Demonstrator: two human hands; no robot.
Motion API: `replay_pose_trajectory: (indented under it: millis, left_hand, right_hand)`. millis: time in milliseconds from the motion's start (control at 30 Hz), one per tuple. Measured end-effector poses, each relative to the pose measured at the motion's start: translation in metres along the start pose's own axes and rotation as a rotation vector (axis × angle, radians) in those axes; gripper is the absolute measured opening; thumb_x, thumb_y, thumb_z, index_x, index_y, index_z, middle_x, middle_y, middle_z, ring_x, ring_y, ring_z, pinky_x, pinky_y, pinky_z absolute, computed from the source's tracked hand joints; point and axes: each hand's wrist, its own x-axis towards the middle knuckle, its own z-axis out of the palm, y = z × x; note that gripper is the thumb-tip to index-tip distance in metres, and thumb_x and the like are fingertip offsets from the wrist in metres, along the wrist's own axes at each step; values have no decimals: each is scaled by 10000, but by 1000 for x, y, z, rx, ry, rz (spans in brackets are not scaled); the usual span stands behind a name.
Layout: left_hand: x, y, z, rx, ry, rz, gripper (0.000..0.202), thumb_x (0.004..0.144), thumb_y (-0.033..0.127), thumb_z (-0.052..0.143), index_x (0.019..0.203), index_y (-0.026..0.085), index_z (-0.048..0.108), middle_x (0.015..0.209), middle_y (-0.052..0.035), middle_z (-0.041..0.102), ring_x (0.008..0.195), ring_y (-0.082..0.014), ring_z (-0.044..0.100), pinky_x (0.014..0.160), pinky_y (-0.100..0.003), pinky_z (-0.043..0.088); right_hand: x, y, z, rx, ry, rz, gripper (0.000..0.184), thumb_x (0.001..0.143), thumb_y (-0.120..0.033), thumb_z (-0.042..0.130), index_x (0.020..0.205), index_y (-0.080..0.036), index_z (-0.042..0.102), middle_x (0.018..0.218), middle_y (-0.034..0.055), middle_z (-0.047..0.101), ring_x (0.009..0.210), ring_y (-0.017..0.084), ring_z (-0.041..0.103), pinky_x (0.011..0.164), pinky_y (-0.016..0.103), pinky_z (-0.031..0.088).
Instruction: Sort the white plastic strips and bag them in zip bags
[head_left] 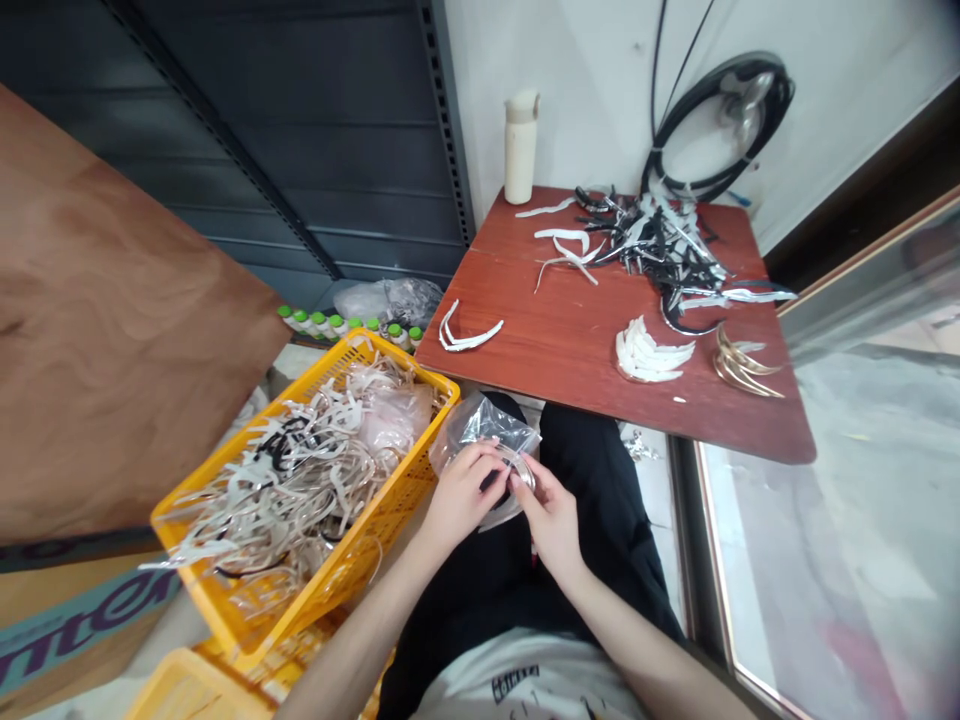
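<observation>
Above my lap, my left hand (pixel 469 490) and my right hand (pixel 553 512) meet with fingers closed on a small bunch of shiny, thin curved strips (pixel 523 471). The right fingers pinch its right side, and the left fingertips press on its left side. How many strips there are is too small to tell. A clear plastic bag (pixel 466 425) lies on my lap behind and beneath the hands, close to the strips. Part of the bag is hidden by the left hand.
Left of my legs stands a yellow basket (pixel 416 490) full of white, black and clear curved strips. The red-brown table (pixel 525 340) ahead holds white curved pieces (pixel 649 350), gold ones (pixel 739 365), a black-and-silver heap (pixel 652 235) and a cream bottle (pixel 520 150). A glass panel (pixel 847 540) stands right.
</observation>
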Motion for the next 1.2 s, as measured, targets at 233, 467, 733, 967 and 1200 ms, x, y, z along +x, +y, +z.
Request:
replay_pose_trajectory:
  millis: [233, 467, 733, 967, 1200]
  left_hand:
    - [6, 24, -4, 102, -40, 45, 101, 919, 162, 531, 993, 208, 583, 1057, -60, 649, 1169, -195, 571, 1092, -431, 412]
    - [13, 24, -2, 151, -53, -49, 180, 919, 167, 490, 1077, 205, 565, 1211, -81, 612, 1246, -220, 519, 1141, -481, 340]
    - [9, -6, -8, 168, -137, -9, 491, 903, 51, 374, 1349, 221, 490, 1366, -83, 553, 1303, -210, 483, 1108, -440, 406]
    - [16, -41, -6, 147, -126, 74, 423, 963, 173, 407, 1367, 256, 506, 1333, -69, 597, 1231, -199, 559, 1049, -415, 474]
    - [10, -33, 2, 197, -49, 24, 413, 958, 179, 434, 1355, 263, 513, 1338, -61, 590, 1234, -198, 550, 1044, -400, 472]
  right_hand:
    - [19, -15, -2, -246, -195, -150, 396, 874, -222, 541, 1259, -222, 632, 1090, 60, 720, 904, 245, 697, 833, 360, 550]
    - [46, -10, -1, -63, -229, -98, 332, 805, -205, 589, 1135, -206, 627, 1035, 55, 726, 931, 224, 697, 872, 345, 533]
    - [52, -7, 5, 118, -267, 7, 286, 765, -341, 693, 1000, -177, 703, 911, 58, 737, 850, 231, 694, 815, 353, 541]
    - [58, -4, 6, -93, -208, -94, 318, 774, -333, 690, 1055, -187, 717, 850, 41, 721, 721, 193, 654, 688, 312, 544]
    - [36, 1, 12, -96, 52, -177, 222, 838, -292, 611, 1021, -178, 661, 918, 62, 704, 802, 195, 669, 708, 298, 546]
